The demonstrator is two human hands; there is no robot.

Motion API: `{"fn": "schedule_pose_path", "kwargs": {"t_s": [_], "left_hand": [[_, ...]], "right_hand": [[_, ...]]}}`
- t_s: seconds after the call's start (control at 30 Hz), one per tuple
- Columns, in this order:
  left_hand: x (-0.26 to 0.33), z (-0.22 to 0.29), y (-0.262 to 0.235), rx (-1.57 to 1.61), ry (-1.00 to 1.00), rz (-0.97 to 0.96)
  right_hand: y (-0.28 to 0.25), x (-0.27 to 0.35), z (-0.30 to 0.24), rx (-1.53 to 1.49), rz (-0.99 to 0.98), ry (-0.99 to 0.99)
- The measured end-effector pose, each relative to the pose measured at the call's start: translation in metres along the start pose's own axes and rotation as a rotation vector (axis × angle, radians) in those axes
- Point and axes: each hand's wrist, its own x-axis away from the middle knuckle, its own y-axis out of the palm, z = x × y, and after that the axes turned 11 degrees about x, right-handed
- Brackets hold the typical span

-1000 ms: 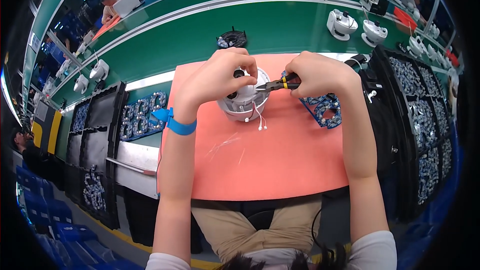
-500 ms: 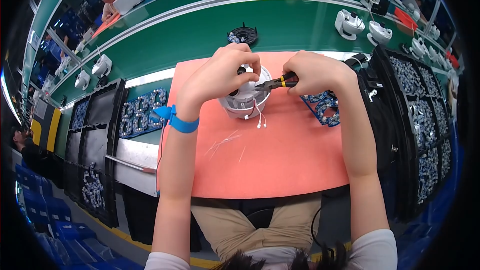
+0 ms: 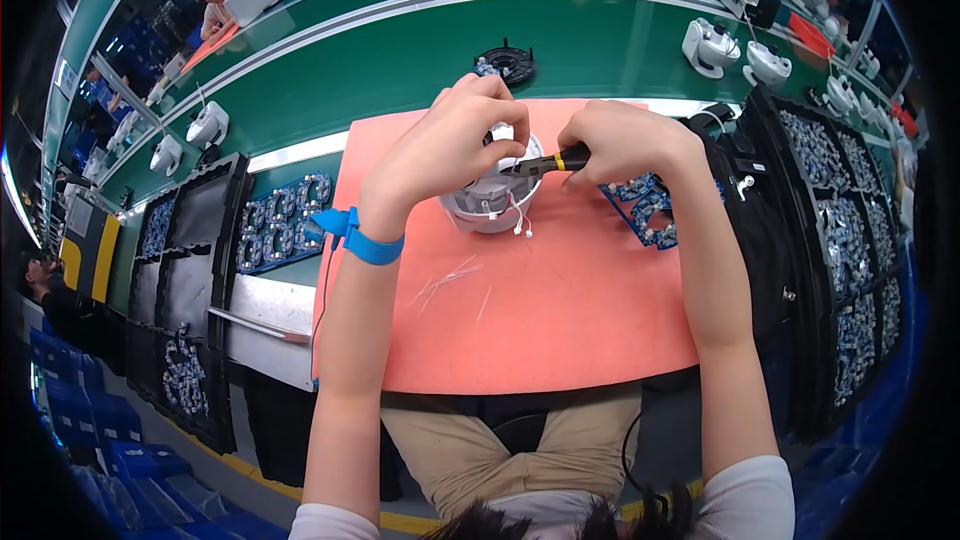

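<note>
A round white plastic housing [image 3: 478, 218] stands on the orange mat in front of me, with thin wires and small white connectors [image 3: 523, 231] hanging over its near side. My left hand [image 3: 452, 145], with a blue wrist strap [image 3: 375, 248], reaches over the housing. Its thumb and fingers are pinched together above the opening; what lies between them is hidden. In my right hand [image 3: 630, 145] are side cutters [image 3: 545, 163] with black and yellow handles. Their jaws point left into the housing, close to my left fingertips. What the jaws touch is too small to make out.
Clear offcut strips [image 3: 440, 282] lie on the mat [image 3: 540, 340]. Blue circuit boards [image 3: 285, 225] sit at left, with more boards [image 3: 655, 225] beside my right forearm. Black trays [image 3: 840, 240] flank the mat. On the green belt [image 3: 400, 45] are a black round part [image 3: 505, 62] and white units [image 3: 710, 48].
The cutters' handles, spread before, are now closer together, and the tool is turned slightly. My left hand has shifted a little right. Parts on the green belt have moved right.
</note>
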Motion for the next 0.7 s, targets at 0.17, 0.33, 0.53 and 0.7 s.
{"fn": "schedule_pose_path", "kwargs": {"t_s": [0.17,0.33,0.53,0.7], "left_hand": [[0.0,0.001,-0.001,-0.006,-0.019,-0.009],[-0.003,0.003,-0.007,0.019,0.027,0.053],[0.023,-0.011,-0.06,0.135,-0.145,0.206],[0.062,-0.064,-0.074,0.215,-0.527,0.004]], "right_hand": [[0.004,-0.005,0.004,-0.043,0.061,-0.071],[0.003,-0.006,0.009,-0.056,0.065,-0.083],[-0.008,-0.006,0.006,-0.008,0.149,-0.05],[0.0,-0.011,0.004,-0.211,0.383,-0.404]]}}
